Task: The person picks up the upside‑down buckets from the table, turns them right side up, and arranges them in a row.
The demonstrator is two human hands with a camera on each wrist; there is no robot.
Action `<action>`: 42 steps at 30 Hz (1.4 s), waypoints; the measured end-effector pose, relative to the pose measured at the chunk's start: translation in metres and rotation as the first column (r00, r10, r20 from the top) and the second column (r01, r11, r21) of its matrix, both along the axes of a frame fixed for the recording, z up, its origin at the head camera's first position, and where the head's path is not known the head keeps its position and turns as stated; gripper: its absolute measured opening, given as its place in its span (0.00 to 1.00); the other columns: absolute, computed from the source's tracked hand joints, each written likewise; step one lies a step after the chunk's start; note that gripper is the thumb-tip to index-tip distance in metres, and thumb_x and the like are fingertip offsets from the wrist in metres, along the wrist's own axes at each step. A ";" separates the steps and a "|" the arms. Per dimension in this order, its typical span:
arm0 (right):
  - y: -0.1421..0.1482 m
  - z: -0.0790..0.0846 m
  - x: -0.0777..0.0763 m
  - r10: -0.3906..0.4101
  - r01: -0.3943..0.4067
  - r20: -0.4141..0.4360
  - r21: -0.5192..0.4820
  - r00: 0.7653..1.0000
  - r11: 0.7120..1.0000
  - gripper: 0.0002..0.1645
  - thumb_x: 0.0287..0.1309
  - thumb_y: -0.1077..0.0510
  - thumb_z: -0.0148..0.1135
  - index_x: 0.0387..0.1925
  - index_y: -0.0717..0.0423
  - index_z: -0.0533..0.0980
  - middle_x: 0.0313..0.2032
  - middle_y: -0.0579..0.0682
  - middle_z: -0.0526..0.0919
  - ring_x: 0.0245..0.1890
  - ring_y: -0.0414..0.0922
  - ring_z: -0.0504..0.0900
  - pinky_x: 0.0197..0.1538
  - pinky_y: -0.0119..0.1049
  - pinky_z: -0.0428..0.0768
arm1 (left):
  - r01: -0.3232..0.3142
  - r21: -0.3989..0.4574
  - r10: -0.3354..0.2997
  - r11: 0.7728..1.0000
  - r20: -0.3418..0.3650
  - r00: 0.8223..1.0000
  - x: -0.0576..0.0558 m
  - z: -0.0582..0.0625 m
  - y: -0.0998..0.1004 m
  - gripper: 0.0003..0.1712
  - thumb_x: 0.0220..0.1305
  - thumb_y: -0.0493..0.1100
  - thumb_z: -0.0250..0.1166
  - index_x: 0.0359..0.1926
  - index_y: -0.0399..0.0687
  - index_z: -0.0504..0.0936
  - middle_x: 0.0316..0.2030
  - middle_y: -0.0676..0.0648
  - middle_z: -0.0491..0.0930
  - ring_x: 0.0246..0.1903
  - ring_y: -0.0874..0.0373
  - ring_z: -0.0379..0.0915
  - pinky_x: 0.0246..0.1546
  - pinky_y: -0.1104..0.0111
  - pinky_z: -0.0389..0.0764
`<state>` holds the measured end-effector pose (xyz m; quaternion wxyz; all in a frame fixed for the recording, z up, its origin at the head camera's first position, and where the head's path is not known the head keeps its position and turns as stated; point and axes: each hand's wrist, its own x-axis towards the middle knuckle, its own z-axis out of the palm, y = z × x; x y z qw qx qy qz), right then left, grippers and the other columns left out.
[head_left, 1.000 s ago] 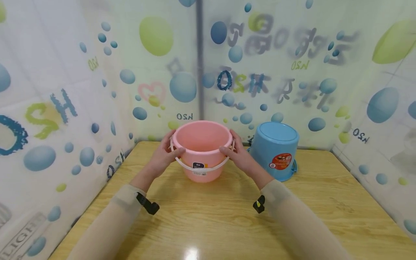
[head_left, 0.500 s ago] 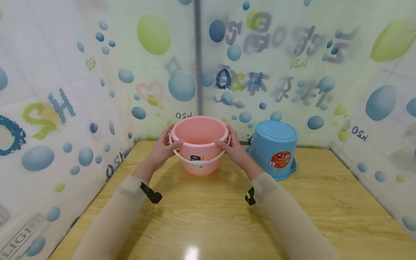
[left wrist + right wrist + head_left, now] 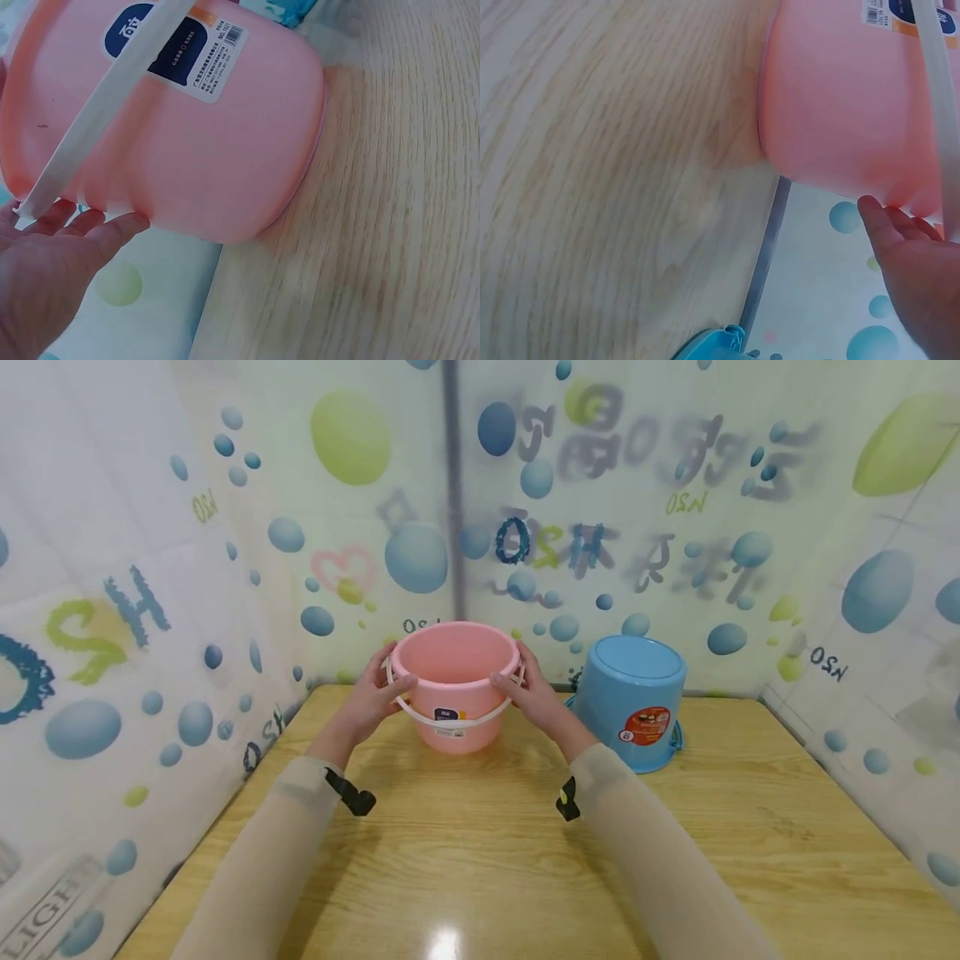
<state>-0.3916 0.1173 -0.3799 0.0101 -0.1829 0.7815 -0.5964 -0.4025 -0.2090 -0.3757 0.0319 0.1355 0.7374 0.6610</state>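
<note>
Left hand (image 3: 370,697) and right hand (image 3: 537,696), fingers clamped, are gripping a pink bucket (image 3: 453,695) at a wood-grain worktop (image 3: 468,835), near an upturned blue bucket (image 3: 615,697), bubble-patterned walls (image 3: 637,493) enclosing three sides.

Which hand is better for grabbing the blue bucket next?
Probably the right hand: the upside-down blue bucket is closer to it, while the left hand is across the pink bucket. Both hold the pink bucket, so the right would likely need to let go first.
</note>
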 end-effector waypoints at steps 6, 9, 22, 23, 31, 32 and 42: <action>-0.002 0.000 -0.004 0.013 -0.013 0.025 -0.025 1.000 1.000 0.58 0.79 0.32 0.59 0.90 0.30 0.33 0.90 0.52 0.45 0.86 0.61 0.58 0.81 0.67 0.68 | -0.013 -0.003 0.013 1.000 0.010 1.000 -0.003 0.000 0.000 0.53 0.82 0.50 0.65 0.91 0.68 0.39 0.88 0.42 0.53 0.83 0.39 0.59 0.79 0.36 0.68; -0.002 -0.001 -0.004 0.007 -0.006 0.034 -0.032 0.999 0.999 0.57 0.79 0.32 0.58 0.90 0.29 0.33 0.90 0.52 0.45 0.87 0.62 0.57 0.82 0.67 0.67 | -0.014 -0.007 0.015 1.000 0.015 1.000 -0.002 0.001 0.000 0.55 0.81 0.52 0.66 0.91 0.69 0.38 0.88 0.42 0.53 0.83 0.39 0.60 0.80 0.37 0.68; -0.008 -0.001 -0.004 -0.084 0.086 0.045 -0.040 0.995 0.995 0.57 0.79 0.29 0.57 0.90 0.30 0.34 0.90 0.57 0.44 0.86 0.65 0.58 0.78 0.70 0.71 | -0.037 0.005 0.037 0.999 0.012 0.999 -0.002 0.004 0.003 0.58 0.80 0.53 0.68 0.91 0.67 0.36 0.89 0.43 0.50 0.84 0.41 0.59 0.79 0.38 0.70; -0.009 -0.001 -0.003 -0.090 0.092 0.042 -0.038 0.995 0.995 0.58 0.79 0.29 0.56 0.90 0.31 0.33 0.90 0.58 0.44 0.85 0.65 0.60 0.78 0.70 0.71 | -0.043 -0.007 0.043 0.999 0.012 0.999 -0.002 0.004 0.003 0.58 0.79 0.54 0.68 0.91 0.66 0.36 0.89 0.43 0.50 0.84 0.41 0.58 0.79 0.38 0.70; -0.008 0.013 0.016 -0.167 0.167 0.023 -0.032 0.986 0.985 0.60 0.79 0.29 0.55 0.91 0.39 0.32 0.90 0.59 0.41 0.87 0.64 0.56 0.83 0.66 0.65 | -0.138 -0.146 0.127 0.980 -0.079 0.989 0.013 0.010 -0.002 0.61 0.76 0.61 0.70 0.91 0.61 0.39 0.89 0.39 0.47 0.87 0.36 0.48 0.83 0.38 0.62; -0.006 0.016 0.019 -0.169 0.170 0.013 -0.028 0.985 0.985 0.60 0.79 0.30 0.56 0.91 0.40 0.33 0.90 0.58 0.42 0.87 0.63 0.55 0.83 0.65 0.66 | -0.156 -0.167 0.141 0.973 -0.102 0.985 0.015 0.011 -0.003 0.61 0.75 0.61 0.71 0.91 0.63 0.40 0.89 0.40 0.47 0.87 0.37 0.47 0.83 0.38 0.62; 0.020 0.038 0.059 -0.060 0.064 -0.091 0.040 0.994 0.997 0.57 0.79 0.33 0.58 0.91 0.34 0.36 0.90 0.51 0.42 0.88 0.59 0.53 0.82 0.66 0.65 | -0.219 -0.120 0.178 0.968 -0.283 0.942 0.048 0.033 -0.004 0.57 0.73 0.54 0.75 0.90 0.64 0.49 0.89 0.48 0.51 0.87 0.45 0.52 0.81 0.41 0.67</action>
